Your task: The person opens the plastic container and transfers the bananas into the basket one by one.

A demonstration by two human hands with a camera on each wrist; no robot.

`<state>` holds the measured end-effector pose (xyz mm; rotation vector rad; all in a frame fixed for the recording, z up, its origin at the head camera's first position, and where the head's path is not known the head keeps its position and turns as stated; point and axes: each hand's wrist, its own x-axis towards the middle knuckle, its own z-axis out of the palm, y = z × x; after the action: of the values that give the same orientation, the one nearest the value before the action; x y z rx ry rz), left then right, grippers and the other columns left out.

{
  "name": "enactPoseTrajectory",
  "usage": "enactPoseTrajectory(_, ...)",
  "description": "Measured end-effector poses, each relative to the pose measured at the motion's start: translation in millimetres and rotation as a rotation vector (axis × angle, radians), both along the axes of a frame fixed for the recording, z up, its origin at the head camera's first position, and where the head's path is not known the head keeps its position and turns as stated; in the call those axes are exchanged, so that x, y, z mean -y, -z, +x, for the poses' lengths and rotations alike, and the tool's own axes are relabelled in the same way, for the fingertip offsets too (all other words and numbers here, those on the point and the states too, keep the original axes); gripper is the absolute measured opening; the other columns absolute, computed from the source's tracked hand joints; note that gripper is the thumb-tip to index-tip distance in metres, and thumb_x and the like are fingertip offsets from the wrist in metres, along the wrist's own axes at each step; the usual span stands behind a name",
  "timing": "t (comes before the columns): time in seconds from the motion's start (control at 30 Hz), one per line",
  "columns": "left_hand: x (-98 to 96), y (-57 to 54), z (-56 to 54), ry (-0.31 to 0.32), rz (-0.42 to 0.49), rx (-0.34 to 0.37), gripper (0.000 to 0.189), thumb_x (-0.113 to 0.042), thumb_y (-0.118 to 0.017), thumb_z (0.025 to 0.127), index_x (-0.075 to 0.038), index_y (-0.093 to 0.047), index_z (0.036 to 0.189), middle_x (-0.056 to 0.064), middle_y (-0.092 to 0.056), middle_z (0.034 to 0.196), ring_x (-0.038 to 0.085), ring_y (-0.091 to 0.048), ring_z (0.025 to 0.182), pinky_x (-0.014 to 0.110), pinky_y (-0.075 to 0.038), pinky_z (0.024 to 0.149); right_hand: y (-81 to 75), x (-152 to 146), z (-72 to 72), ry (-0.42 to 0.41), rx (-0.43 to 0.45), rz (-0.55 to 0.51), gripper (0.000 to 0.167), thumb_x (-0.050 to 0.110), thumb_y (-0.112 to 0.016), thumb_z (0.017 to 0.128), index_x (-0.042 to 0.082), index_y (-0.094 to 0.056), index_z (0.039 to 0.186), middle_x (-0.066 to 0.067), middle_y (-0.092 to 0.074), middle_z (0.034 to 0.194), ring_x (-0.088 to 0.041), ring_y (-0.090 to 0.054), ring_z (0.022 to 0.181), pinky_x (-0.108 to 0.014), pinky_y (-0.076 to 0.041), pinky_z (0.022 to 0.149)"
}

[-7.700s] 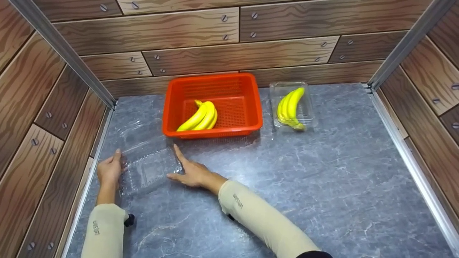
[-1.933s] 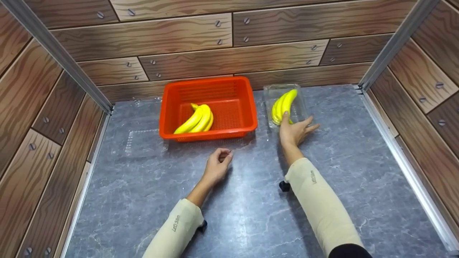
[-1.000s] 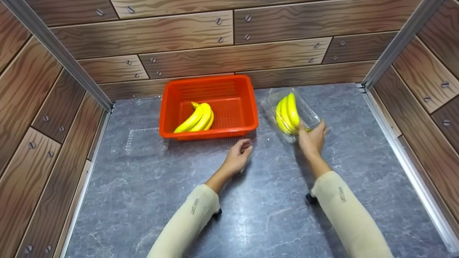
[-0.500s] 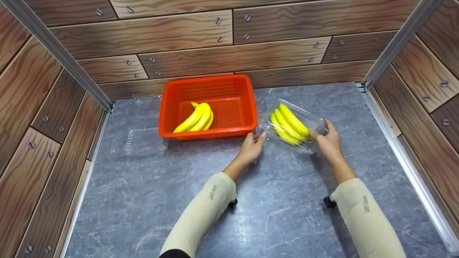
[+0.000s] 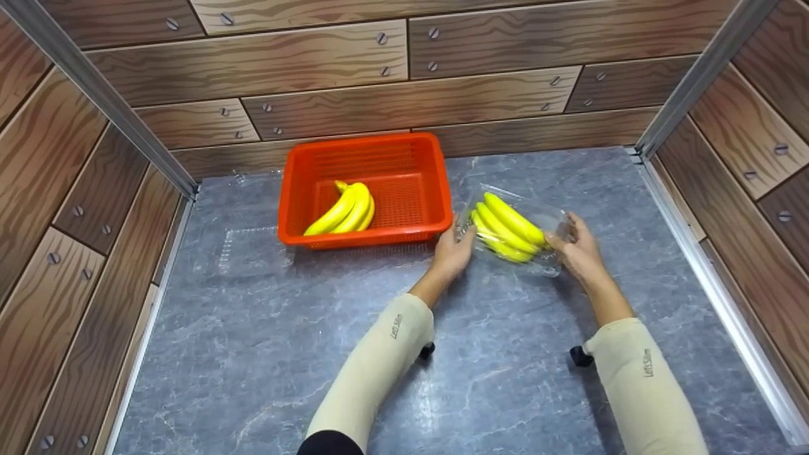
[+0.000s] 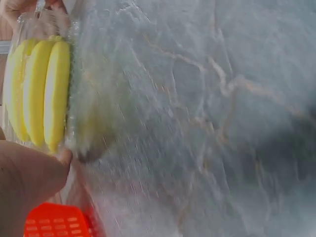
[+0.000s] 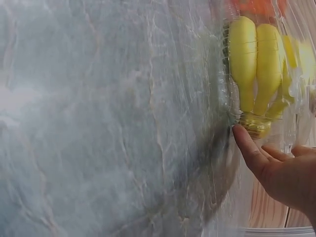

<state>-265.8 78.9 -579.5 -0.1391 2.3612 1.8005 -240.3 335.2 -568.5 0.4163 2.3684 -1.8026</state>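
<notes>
Specifically, the legible writing is "Let's Slim", printed in dark letters on both the left sleeve [image 5: 376, 363] and the right sleeve [image 5: 648, 392]. Screw heads mark the wood-patterned panels [image 5: 328, 57] at the far, left and right sides. The grey marbled surface [image 5: 499, 354] meets a metal rail [image 5: 720, 303] along its right edge; between that rail and the clear container [image 5: 537, 212] there is a broad stretch of surface, and more extends toward the near side. On the left the container sits just beside the near right corner of the red basket [image 5: 373, 239], so room there is tight. The container lies right of centre, slanted, with a bunch of yellow bananas [image 5: 505, 232] inside. The left hand [image 5: 450, 256] grips its left end, thumb on the near side. The right hand [image 5: 583, 256] holds the right end between thumb and fingers, beside the banana stem; both hands are partly closed on the plastic. A second banana bunch [image 5: 344, 212] rests in the basket, and a transparent tray [image 5: 249, 243] lies left of it, its outline faint.
</notes>
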Motion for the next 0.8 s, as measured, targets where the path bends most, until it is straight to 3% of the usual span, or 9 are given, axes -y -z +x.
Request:
enactPoseTrajectory(0.07,-5.2,12.2,-7.7,-0.032,-0.011,0.008,0.065,-0.035,-0.057,0.104,-0.014,-0.044,0.164,0.007,-0.049,0.168,0.028,-0.049,0.155,0.042,-0.038,0.129,-0.3,1,0.7,-0.002,-0.003,-0.009,0.089,0.02,-0.059,0.107,0.011,0.0,0.173,-0.027,-0.007,0.179,-0.046,-0.012,0.167,-0.064,-0.033,0.128)
enactPoseTrajectory(0.1,-7.3,10.0,-7.0,-0.051,-0.031,0.007,0.066,-0.035,-0.057,0.102,-0.016,-0.044,0.164,0.006,-0.05,0.168,0.027,-0.049,0.154,0.041,-0.039,0.129,-0.5,1,0.8,-0.006,-0.003,-0.016,0.089,0.019,-0.058,0.107,0.01,0.001,0.172,-0.027,-0.005,0.179,-0.046,-0.01,0.167,-0.064,-0.032,0.128)
enactPoseTrajectory(0.17,-10.7,21.6,-12.5,-0.057,-0.045,0.011,0.069,-0.037,-0.057,0.099,-0.022,-0.043,0.165,0.001,-0.048,0.169,0.024,-0.048,0.155,0.04,-0.038,0.129,-0.7,0,0.8,-0.014,0.002,-0.045,0.088,0.019,-0.058,0.108,0.01,0.002,0.172,-0.026,-0.002,0.179,-0.045,-0.007,0.167,-0.065,-0.032,0.128)
enactPoseTrajectory(0.23,-11.9,34.8,-16.9,-0.039,-0.058,0.008,0.072,-0.04,-0.056,0.098,-0.028,-0.038,0.167,-0.003,-0.045,0.17,0.022,-0.045,0.157,0.04,-0.037,0.13,0.7,0,1.3,-0.025,0.012,-0.078,0.088,0.02,-0.057,0.109,0.011,0.004,0.172,-0.025,0.002,0.18,-0.044,-0.004,0.168,-0.066,-0.032,0.127)
enactPoseTrajectory(0.3,-9.1,32.6,-11.4,-0.013,-0.058,0.001,0.072,-0.04,-0.054,0.099,-0.029,-0.034,0.168,-0.003,-0.041,0.172,0.023,-0.04,0.16,0.042,-0.035,0.131,2.2,-2,1.9,-0.038,0.026,-0.106,0.089,0.021,-0.057,0.109,0.013,0.005,0.172,-0.023,0.005,0.18,-0.042,-0.002,0.169,-0.069,-0.031,0.126)
enactPoseTrajectory(0.33,-6.3,37.4,-11.9,0.004,-0.032,0.008,0.071,-0.04,-0.054,0.1,-0.032,-0.034,0.168,-0.005,-0.039,0.173,0.023,-0.038,0.161,0.044,-0.033,0.132,2.7,-3,1.9,-0.05,0.032,-0.114,0.09,0.022,-0.057,0.109,0.013,0.006,0.172,-0.023,0.006,0.18,-0.042,0.0,0.169,-0.07,-0.03,0.126)
enactPoseTrajectory(0.53,6.3,10.8,14.5,0.046,0.045,0.016,0.071,-0.034,-0.055,0.101,-0.028,-0.033,0.168,-0.004,-0.033,0.176,0.025,-0.031,0.164,0.043,-0.027,0.135,1.5,-8,4.1,-0.113,0.047,-0.057,0.09,0.027,-0.056,0.109,0.015,0.006,0.172,-0.024,0.006,0.18,-0.045,-0.001,0.168,-0.073,-0.03,0.125)
enactPoseTrajectory(0.7,11.4,5.7,28.7,0.063,0.061,0.009,0.074,-0.03,-0.056,0.101,-0.03,-0.028,0.17,-0.005,-0.028,0.178,0.025,-0.027,0.166,0.045,-0.024,0.136,0.5,-8,7.5,-0.165,0.051,-0.041,0.088,0.026,-0.055,0.11,0.013,0.006,0.172,-0.026,0.005,0.179,-0.048,-0.005,0.167,-0.072,-0.034,0.123)
enactPoseTrajectory(0.8,15.4,7.7,36.4,0.086,0.037,0.0,0.075,-0.03,-0.055,0.102,-0.034,-0.025,0.17,-0.007,-0.025,0.179,0.029,-0.024,0.167,0.048,-0.022,0.136,1.5,-7,9.7,-0.202,0.058,-0.039,0.088,0.025,-0.054,0.111,0.012,0.007,0.172,-0.027,0.005,0.179,-0.051,-0.01,0.166,-0.066,-0.044,0.117)
